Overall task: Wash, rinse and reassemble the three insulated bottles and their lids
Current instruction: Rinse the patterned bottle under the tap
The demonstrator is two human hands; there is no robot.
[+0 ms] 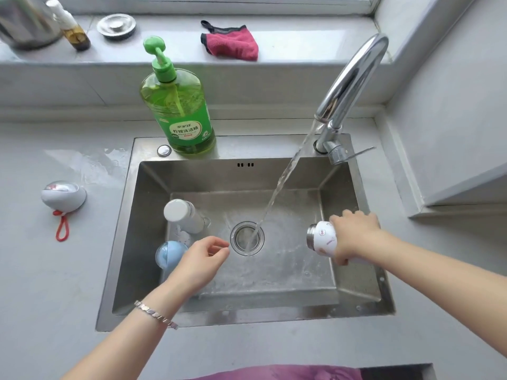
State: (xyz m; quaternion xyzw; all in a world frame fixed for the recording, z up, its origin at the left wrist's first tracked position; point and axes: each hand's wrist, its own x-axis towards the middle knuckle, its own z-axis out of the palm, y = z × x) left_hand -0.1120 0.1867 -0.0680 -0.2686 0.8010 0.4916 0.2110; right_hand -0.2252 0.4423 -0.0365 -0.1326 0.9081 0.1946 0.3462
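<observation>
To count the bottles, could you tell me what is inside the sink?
A white bottle and a blue bottle sit at its left, the blue one partly hidden by the left hand. The right hand grips a printed bottle at the right. Water hits the drain.

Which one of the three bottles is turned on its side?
The white printed bottle, gripped by the right hand, steel neck pointing left. The plain white bottle and the blue bottle stand upright in the sink.

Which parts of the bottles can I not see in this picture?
Head view:
- Rear half of the white printed bottle, covered by the right hand.
- Its print: too small to read.
- Lower part of the blue bottle, covered by the left hand.
</observation>
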